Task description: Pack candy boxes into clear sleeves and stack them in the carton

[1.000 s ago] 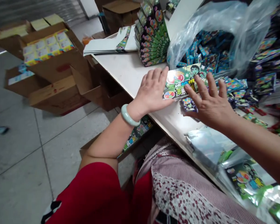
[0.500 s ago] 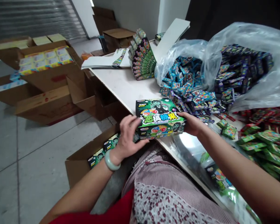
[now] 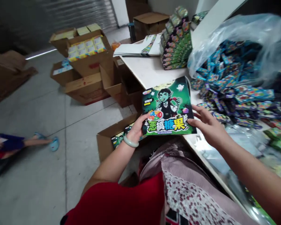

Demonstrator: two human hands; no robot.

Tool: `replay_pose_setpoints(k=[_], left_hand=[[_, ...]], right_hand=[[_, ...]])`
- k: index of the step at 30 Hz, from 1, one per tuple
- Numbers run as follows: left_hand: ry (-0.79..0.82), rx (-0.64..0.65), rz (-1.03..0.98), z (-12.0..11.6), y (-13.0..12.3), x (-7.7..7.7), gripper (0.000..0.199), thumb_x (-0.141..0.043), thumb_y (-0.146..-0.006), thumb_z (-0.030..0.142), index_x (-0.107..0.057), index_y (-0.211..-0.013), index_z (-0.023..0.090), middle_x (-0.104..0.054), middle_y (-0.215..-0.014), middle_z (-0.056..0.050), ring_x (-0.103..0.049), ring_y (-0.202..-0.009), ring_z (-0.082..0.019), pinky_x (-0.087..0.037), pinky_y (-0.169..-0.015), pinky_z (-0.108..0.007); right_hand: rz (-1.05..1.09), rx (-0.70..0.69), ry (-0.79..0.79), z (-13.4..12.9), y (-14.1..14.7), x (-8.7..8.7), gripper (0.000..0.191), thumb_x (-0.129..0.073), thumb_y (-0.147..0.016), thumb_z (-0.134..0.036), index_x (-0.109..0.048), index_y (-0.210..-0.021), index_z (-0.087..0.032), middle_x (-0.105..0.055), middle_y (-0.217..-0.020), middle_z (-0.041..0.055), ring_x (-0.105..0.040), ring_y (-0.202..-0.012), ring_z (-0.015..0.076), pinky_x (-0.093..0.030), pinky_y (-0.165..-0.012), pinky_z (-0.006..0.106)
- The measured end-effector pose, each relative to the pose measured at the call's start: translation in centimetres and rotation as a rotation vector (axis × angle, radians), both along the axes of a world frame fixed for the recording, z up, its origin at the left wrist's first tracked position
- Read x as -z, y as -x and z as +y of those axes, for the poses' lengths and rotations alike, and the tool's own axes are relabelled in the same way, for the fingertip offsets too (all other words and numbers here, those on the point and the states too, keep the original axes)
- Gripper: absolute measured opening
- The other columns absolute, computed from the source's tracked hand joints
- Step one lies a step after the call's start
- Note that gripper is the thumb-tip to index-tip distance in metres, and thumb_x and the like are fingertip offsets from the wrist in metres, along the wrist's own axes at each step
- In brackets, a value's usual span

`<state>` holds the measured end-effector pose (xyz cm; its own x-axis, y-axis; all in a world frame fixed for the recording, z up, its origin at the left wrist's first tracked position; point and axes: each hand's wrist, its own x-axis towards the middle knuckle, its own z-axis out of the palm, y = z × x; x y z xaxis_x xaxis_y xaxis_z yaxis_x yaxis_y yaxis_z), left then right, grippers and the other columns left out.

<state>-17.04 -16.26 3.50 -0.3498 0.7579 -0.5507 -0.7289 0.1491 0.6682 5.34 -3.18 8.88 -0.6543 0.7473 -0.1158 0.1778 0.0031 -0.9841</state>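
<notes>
A green and black candy box [image 3: 170,104], its large printed face turned up toward me, is held between both hands over the edge of the white table [image 3: 145,73]. My left hand [image 3: 137,128] grips its lower left side, thumb on the printed face. On the right side, my right hand [image 3: 207,125] holds it with the thumb on the front and the fingers at the edge. Below my left hand, an open carton [image 3: 104,142] contains similar green and black boxes [image 3: 118,139].
Blue packets [image 3: 227,62] lie in a clear plastic bag, with purple packets [image 3: 215,101] beside it. A fan of folded cartons [image 3: 178,43] stands at the back. Open cartons [image 3: 84,89] sit on the floor at left. A person's leg [image 3: 37,141] shows at far left.
The box has tipped up so its large face points at me. My left hand has closed on its left side. The view has swung left, bringing a person's leg into sight.
</notes>
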Motion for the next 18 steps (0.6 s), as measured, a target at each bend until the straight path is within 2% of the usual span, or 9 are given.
replay_pose_setpoints(k=[4,6,8,10,12,14,18], left_hand=[[0.107,-0.301,0.170,-8.7,6.0,0.1,0.038,-0.067,-0.074,0.030,-0.064,-0.108,0.013,-0.074,-0.091,-0.007,-0.070,-0.079,-0.023,-0.058,-0.079,-0.037],[0.192,-0.462,0.281,-13.5,9.0,0.3,0.045,-0.069,-0.071,0.018,-0.059,-0.114,0.018,-0.073,-0.091,-0.001,-0.069,-0.076,-0.017,-0.057,-0.075,-0.030],[0.313,-0.585,0.360,-17.7,11.2,1.4,0.056,-0.070,-0.070,0.010,-0.053,-0.122,0.020,-0.071,-0.093,0.001,-0.067,-0.072,-0.014,-0.056,-0.071,-0.026],[0.466,-0.678,0.396,-20.8,12.5,3.1,0.060,-0.070,-0.073,0.008,-0.047,-0.127,0.020,-0.068,-0.096,-0.001,-0.065,-0.071,-0.013,-0.055,-0.068,-0.027],[0.609,-0.733,0.395,-22.9,13.2,5.5,0.048,-0.067,-0.082,0.018,-0.048,-0.126,0.018,-0.065,-0.103,-0.004,-0.065,-0.078,-0.015,-0.056,-0.070,-0.031],[0.711,-0.753,0.375,-24.1,13.6,8.3,0.037,-0.060,-0.089,0.029,-0.052,-0.122,0.016,-0.061,-0.111,-0.008,-0.064,-0.089,-0.018,-0.056,-0.075,-0.036],[0.804,-0.755,0.344,-24.8,14.3,14.0,0.036,-0.058,-0.090,0.034,-0.054,-0.121,0.016,-0.059,-0.118,-0.009,-0.061,-0.099,-0.021,-0.054,-0.083,-0.042]], right_hand=[[-0.035,-0.427,-0.154,-1.5,5.1,1.0,0.067,-0.067,-0.080,-0.044,-0.041,-0.140,-0.033,-0.035,-0.152,0.0044,-0.035,-0.138,0.0272,-0.046,-0.103,0.046],[-0.057,-0.485,-0.298,-1.5,6.9,2.3,0.058,-0.063,-0.083,-0.044,-0.046,-0.137,-0.030,-0.040,-0.149,0.0069,-0.037,-0.137,0.0277,-0.045,-0.103,0.048],[-0.082,-0.457,-0.458,-1.0,7.8,4.1,0.045,-0.057,-0.087,-0.041,-0.054,-0.129,-0.026,-0.049,-0.139,0.0101,-0.045,-0.131,0.0272,-0.043,-0.105,0.049],[-0.122,-0.436,-0.593,-0.3,8.0,6.0,0.036,-0.053,-0.090,-0.037,-0.059,-0.122,-0.022,-0.055,-0.132,0.0125,-0.050,-0.125,0.0268,-0.040,-0.107,0.049],[-0.155,-0.442,-0.677,0.4,8.0,7.5,0.033,-0.051,-0.091,-0.035,-0.060,-0.119,-0.019,-0.055,-0.131,0.0139,-0.052,-0.123,0.0273,-0.040,-0.108,0.049],[-0.164,-0.454,-0.707,0.8,7.8,8.6,0.031,-0.051,-0.092,-0.034,-0.061,-0.117,-0.019,-0.056,-0.129,0.0137,-0.053,-0.121,0.0270,-0.042,-0.106,0.048],[-0.154,-0.444,-0.722,1.3,7.7,9.5,0.027,-0.050,-0.093,-0.034,-0.062,-0.114,-0.022,-0.058,-0.127,0.0109,-0.055,-0.119,0.0262,-0.045,-0.104,0.047]])
